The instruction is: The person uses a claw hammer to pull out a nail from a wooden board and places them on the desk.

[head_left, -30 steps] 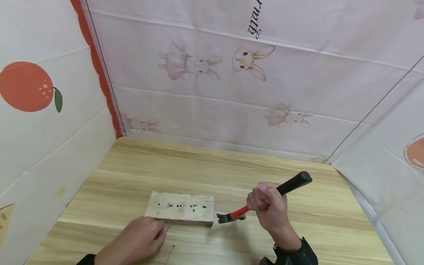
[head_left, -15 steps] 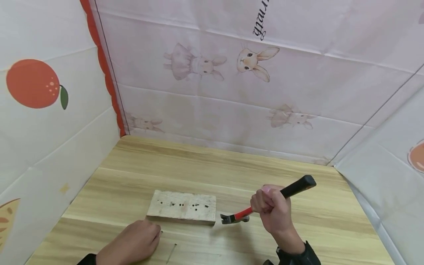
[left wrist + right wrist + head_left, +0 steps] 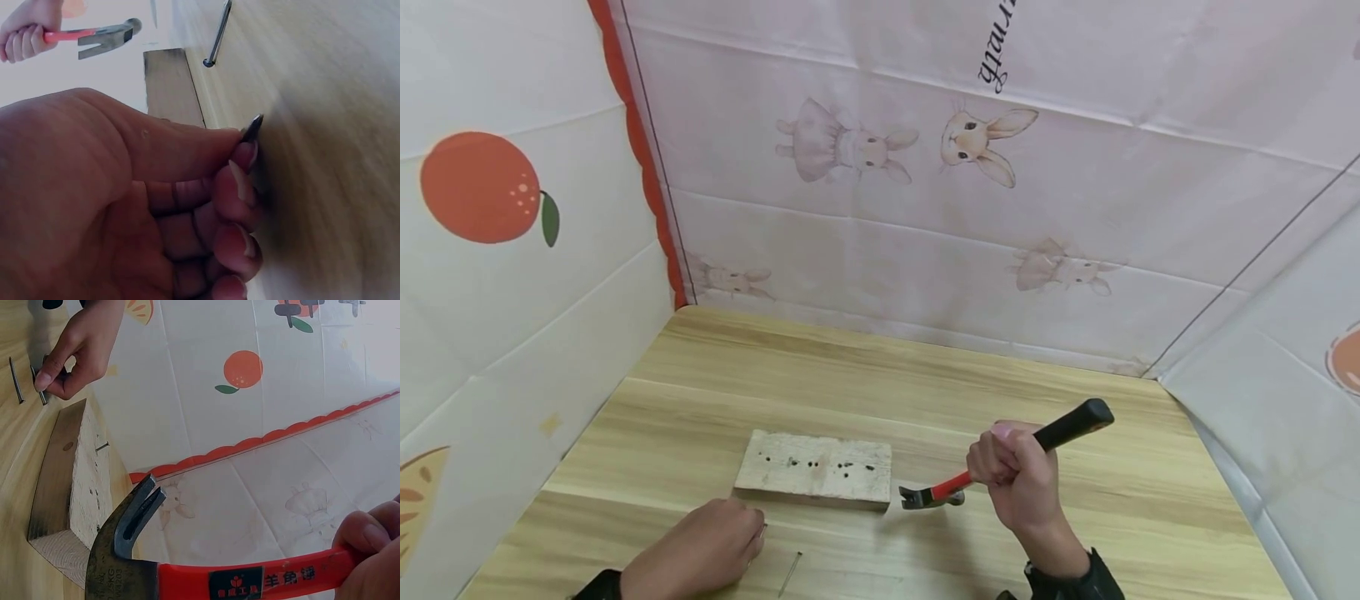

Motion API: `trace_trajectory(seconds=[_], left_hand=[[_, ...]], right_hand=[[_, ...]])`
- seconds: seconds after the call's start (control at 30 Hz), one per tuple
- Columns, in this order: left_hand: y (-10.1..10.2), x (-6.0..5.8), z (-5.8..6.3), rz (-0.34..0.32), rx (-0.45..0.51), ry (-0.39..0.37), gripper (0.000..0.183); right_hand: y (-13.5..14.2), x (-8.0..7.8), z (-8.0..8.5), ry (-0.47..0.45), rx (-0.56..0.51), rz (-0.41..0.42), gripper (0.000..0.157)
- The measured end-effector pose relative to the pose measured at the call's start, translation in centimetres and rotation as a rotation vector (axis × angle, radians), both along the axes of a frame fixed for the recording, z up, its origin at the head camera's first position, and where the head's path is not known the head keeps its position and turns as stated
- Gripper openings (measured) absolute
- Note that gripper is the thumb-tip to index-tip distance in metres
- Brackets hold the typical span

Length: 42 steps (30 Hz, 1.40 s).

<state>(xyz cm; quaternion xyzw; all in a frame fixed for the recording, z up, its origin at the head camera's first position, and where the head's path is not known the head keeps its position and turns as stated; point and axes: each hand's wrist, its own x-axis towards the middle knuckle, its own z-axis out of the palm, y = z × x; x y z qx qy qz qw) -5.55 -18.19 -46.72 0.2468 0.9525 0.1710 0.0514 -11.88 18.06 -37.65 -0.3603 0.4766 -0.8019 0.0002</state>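
My left hand [image 3: 703, 546] is low over the table, just in front of the block, pinching a nail [image 3: 253, 128] between thumb and forefinger. Most of that nail is hidden by the fingers. My right hand [image 3: 1021, 479] grips a claw hammer [image 3: 250, 578] with a red and black handle, its head low beside the block's right end. The pale wooden block [image 3: 812, 471] lies flat, its top dotted with several dark holes. A thin nail-like piece [image 3: 102, 447] sticks out of the block in the right wrist view. Another nail [image 3: 790, 573] lies on the table right of my left hand.
The wood-grain table [image 3: 880, 375] runs back to a pink sheet [image 3: 880, 250] printed with rabbits. White sheets with fruit prints hang at the left [image 3: 550, 333] and right [image 3: 1285, 400].
My left hand has drawn back from the block's front edge towards me, and less of its nail shows. My right hand keeps the hammer nearly still. The head view has shifted slightly.
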Motion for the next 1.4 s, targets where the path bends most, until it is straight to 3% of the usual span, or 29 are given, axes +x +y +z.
trace_trajectory(seconds=[0.23,0.4,0.47,0.6,0.73,0.83,1.0,1.2,1.4], left_hand=[[0.1,0.2,0.3,0.060,0.031,-0.050,0.040],[0.0,0.0,1.6,0.091,0.080,-0.056,0.039],[0.0,-0.5,2.5,0.075,0.119,-0.022,0.037],[0.1,-1.9,3.8,0.068,0.223,0.126,0.033],[0.0,-3.2,4.1,0.090,0.278,0.214,0.022],[-0.1,-4.1,3.9,0.116,0.240,0.188,0.048],[-0.2,-5.5,3.3,0.120,0.155,0.076,0.089],[-0.3,-6.5,2.2,0.067,0.097,-0.021,0.103],[-0.2,-7.2,1.4,0.086,0.121,-0.080,0.102]], right_hand=[[0.0,0.1,0.1,-0.011,0.004,-0.003,0.042],[0.0,-0.1,0.4,0.013,-0.001,0.001,0.042],[-0.1,-0.2,0.8,0.035,-0.004,0.005,0.041],[-0.5,-0.6,1.7,0.075,-0.002,0.010,0.041],[-1.3,-1.0,2.7,0.101,0.025,-0.002,0.042],[-2.1,-1.1,3.2,0.113,0.044,-0.002,0.041],[-3.8,-1.2,3.9,0.107,0.079,0.014,0.037],[-5.6,-1.5,4.4,0.121,0.068,0.053,0.037],[-6.9,-2.0,4.8,0.091,0.076,0.054,0.037]])
